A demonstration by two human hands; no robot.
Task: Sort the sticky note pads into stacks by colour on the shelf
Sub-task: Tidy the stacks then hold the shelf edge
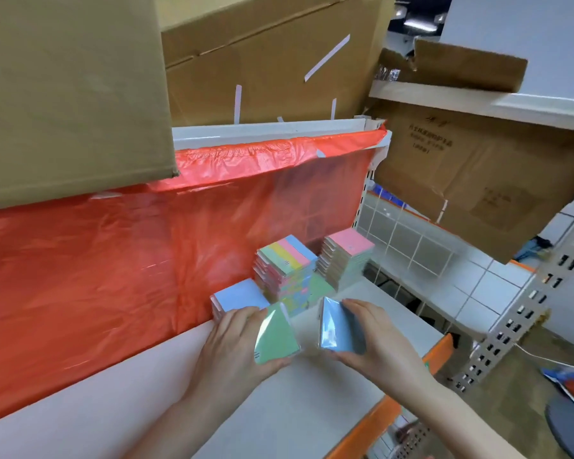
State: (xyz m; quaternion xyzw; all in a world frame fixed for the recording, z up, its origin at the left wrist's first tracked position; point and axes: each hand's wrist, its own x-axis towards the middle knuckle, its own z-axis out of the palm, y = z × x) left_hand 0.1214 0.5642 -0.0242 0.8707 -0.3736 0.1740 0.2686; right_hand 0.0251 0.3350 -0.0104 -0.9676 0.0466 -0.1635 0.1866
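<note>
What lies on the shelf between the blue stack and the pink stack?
The striped multicolour stack stands between the blue stack and the pink stack, as the head view shows.

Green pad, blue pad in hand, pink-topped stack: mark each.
green pad (274, 339), head view, middle of its wrapped face, held by the left hand (227, 352).
blue pad (337, 327), head view, middle of its glossy face, held by the right hand (378, 339).
pink-topped stack (351, 244), head view, top pink sheet.

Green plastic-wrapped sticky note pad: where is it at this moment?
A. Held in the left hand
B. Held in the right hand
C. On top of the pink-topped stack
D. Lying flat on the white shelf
A: the left hand grips the green plastic-wrapped sticky note pad, while the right hand holds a blue plastic-wrapped pad.
</note>
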